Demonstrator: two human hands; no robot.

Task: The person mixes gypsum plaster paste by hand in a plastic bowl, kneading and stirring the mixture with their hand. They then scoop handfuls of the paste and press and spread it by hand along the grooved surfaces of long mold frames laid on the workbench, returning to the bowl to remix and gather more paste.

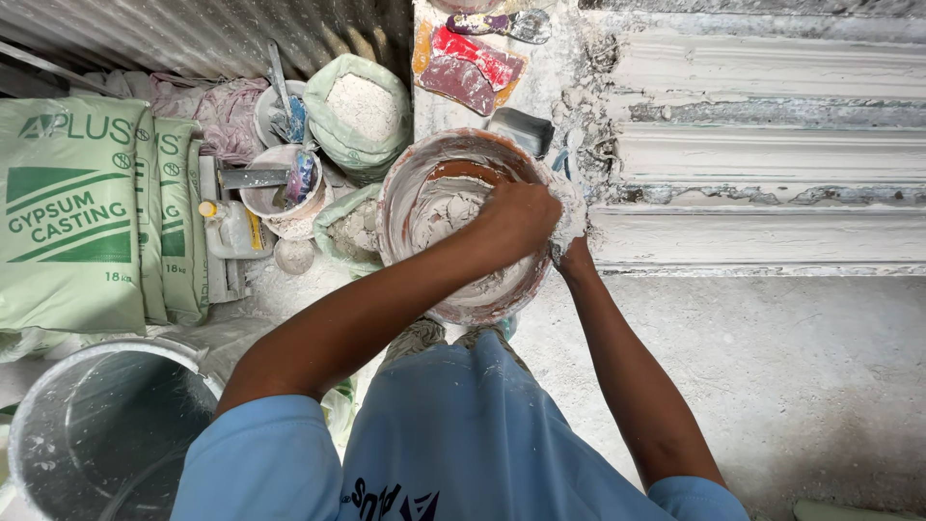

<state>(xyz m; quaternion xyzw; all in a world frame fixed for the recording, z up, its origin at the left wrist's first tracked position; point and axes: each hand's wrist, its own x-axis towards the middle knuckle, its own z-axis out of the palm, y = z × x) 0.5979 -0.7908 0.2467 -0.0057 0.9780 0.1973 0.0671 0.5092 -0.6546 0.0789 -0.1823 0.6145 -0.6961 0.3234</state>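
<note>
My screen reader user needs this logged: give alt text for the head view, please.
The left hand presses into wet white plaster inside a round reddish plaster-smeared bowl, while the plaster-coated right hand holds its rim. Green plaster sacks and an open bag of white powder sit alongside.

The person is wearing a light blue shirt with short sleeves that are ending above the elbows, leaving both forearms bare. Dark lettering is showing low on the shirt's front, cut off by the frame's edge. White plaster is coating the right hand and dusting its wrist; the left hand is looking mostly clean.
</note>
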